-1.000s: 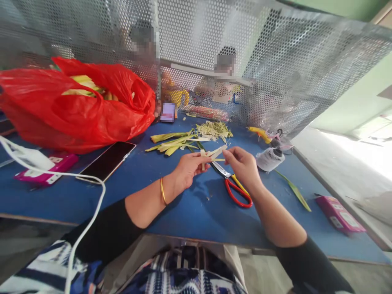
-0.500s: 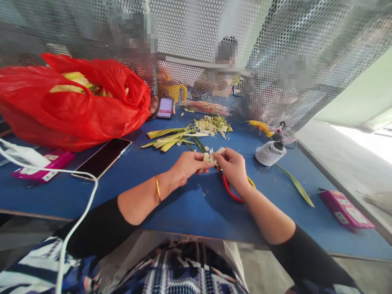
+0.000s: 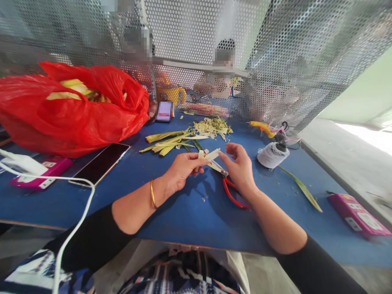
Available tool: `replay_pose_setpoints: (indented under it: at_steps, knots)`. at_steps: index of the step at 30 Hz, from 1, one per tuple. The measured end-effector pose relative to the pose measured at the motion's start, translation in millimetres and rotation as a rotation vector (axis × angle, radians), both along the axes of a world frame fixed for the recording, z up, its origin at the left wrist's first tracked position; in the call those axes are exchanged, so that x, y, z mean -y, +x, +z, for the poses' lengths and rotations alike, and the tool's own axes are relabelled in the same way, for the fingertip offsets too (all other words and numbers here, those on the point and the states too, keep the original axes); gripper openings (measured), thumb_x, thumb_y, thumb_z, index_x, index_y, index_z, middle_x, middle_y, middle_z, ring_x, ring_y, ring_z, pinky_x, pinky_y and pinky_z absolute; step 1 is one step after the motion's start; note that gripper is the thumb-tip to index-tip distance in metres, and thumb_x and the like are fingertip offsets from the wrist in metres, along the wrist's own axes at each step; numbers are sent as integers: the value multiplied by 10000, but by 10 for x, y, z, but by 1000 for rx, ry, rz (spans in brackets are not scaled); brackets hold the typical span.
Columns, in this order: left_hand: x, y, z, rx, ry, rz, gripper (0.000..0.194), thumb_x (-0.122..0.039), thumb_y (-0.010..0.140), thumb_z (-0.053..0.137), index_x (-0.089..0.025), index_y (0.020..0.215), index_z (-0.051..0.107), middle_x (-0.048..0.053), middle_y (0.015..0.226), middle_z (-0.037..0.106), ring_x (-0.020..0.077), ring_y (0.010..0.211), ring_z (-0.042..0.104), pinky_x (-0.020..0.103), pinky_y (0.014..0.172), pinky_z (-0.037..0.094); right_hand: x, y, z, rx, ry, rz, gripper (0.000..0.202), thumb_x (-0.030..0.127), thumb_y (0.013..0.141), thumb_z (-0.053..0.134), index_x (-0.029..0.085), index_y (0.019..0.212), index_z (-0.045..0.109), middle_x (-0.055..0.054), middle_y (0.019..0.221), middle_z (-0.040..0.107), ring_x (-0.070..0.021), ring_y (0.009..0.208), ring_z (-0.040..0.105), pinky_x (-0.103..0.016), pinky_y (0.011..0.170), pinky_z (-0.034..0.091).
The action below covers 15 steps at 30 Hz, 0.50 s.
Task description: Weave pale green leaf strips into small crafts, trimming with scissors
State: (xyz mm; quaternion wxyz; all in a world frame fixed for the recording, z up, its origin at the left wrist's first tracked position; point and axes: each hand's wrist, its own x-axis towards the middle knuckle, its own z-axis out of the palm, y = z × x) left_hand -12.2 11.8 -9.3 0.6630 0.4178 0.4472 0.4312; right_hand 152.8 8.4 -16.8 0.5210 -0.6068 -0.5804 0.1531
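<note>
Left hand (image 3: 183, 169) pinches pale folded leaf strips (image 3: 207, 155); right hand (image 3: 240, 167) spread just beside. Risk: fold loosens, strips drop on red-handled scissors (image 3: 230, 188).

The labels on the pink boxes (image 3: 358, 215) are too small to read.

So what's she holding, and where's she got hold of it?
The left hand pinches pale leaf strips at their near end. The right hand holds nothing.
</note>
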Motion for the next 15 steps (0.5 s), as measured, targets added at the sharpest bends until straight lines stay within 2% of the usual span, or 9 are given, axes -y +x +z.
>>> replay_pose_setpoints:
  at_steps: [2,4,6,9,12,15]
  knots:
    - [-11,-13,5,0,-9,-9,133,-184,607,805,-142,723,754,-15,547,593,59,462,472,211,468,283,9,41,71,111,87,16,198,397,784,610,252,911,653,-71,989,698,-250,975,627,-389,856,471]
    - [-14,-22,6,-4,-11,-18,103,-195,617,791,-144,695,746,-16,533,579,60,462,471,213,467,277,31,60,132,189,116,87,151,376,811,585,265,862,672,-63,991,708,-254,999,629,-390,890,456]
    - [-14,-26,2,-3,-9,-29,101,-205,620,785,-146,690,744,-12,549,587,58,466,472,213,466,273,50,62,160,203,74,126,161,397,811,593,262,820,680,-48,935,720,-247,929,639,-371,841,456]
    - [-13,-26,-7,7,-6,-51,137,-207,617,781,-150,739,758,-10,584,604,57,474,480,211,469,275,48,57,136,191,-41,81,228,446,792,603,249,700,671,-25,762,697,-212,738,605,-326,702,427]
    - [-7,-23,-3,4,-7,-62,142,-212,619,780,-145,741,752,-17,575,587,58,470,481,213,471,280,28,49,94,209,-103,121,284,469,781,590,245,628,672,-15,701,683,-193,697,580,-310,671,395]
    - [6,-19,11,-17,-8,-84,150,-205,615,782,-142,746,745,-20,579,584,57,463,478,218,473,283,23,30,81,117,-193,183,361,535,786,569,229,631,681,-5,654,666,-178,660,563,-299,636,379]
